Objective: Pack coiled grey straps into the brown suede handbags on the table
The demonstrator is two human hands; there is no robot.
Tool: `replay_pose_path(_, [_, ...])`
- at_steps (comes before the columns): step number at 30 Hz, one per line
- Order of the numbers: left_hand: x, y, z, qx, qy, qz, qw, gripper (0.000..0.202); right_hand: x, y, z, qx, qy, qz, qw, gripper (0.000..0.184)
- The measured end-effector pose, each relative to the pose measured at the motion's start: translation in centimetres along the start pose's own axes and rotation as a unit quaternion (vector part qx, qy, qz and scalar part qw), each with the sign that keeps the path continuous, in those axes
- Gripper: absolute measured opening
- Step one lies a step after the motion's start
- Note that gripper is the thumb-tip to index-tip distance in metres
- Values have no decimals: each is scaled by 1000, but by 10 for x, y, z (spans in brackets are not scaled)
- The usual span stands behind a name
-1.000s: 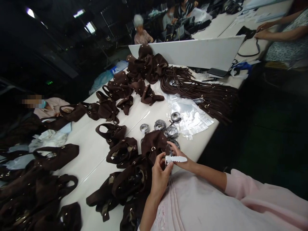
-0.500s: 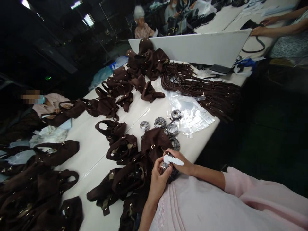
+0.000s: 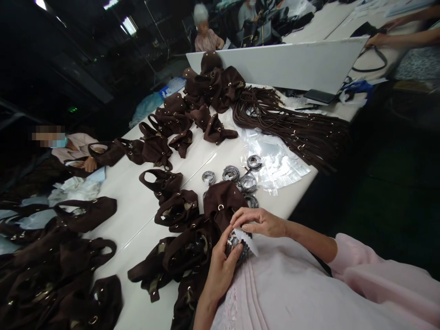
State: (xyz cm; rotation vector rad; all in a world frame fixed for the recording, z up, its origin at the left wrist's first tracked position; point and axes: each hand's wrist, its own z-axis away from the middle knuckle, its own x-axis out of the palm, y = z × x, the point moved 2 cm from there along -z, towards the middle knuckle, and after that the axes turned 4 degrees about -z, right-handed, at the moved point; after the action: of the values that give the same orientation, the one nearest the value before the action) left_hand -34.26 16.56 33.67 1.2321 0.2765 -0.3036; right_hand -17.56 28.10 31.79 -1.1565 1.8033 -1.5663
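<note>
My left hand (image 3: 222, 266) is closed around a shiny silver roll (image 3: 237, 245) held just above my lap at the table's near edge. My right hand (image 3: 258, 222) pinches a white strip with a wavy edge (image 3: 248, 240) against that roll. Right beside both hands lies a dark brown suede bag (image 3: 220, 204) with a metal ring, on top of a pile of the same bags (image 3: 185, 252).
Several silver rolls (image 3: 240, 178) and clear plastic bags (image 3: 275, 165) lie on the white table (image 3: 130, 206). A bundle of brown straps (image 3: 292, 130) and more brown bags (image 3: 202, 91) lie farther back. A white board (image 3: 292, 64) stands behind them. Other people sit around.
Both hands dropped toward my lap. The white strip, held out flat before, now points downward against the silver roll that my left hand took up.
</note>
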Motion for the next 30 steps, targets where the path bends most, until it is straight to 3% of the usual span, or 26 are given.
replay_pose_path(5, [-4,3,4,-15,-28,-13,999,57,2,1,-1,49,-19,8,999,26])
replay_pose_path(8, [-2,3,5,-19,-28,-4,999,52,6,0,-2,41,-20,55,997,24])
replay_pose_path(15, [1,-6,4,-64,51,35,996,57,13,3,4,-19,1,59,998,21])
replay_pose_path(22, [4,-9,1,-49,88,55,993,50,12,2,5,-53,67,68,994,22])
replay_pose_path(30, [6,-9,-3,-5,123,1,992,44,22,-6,-4,-86,109,194,971,18])
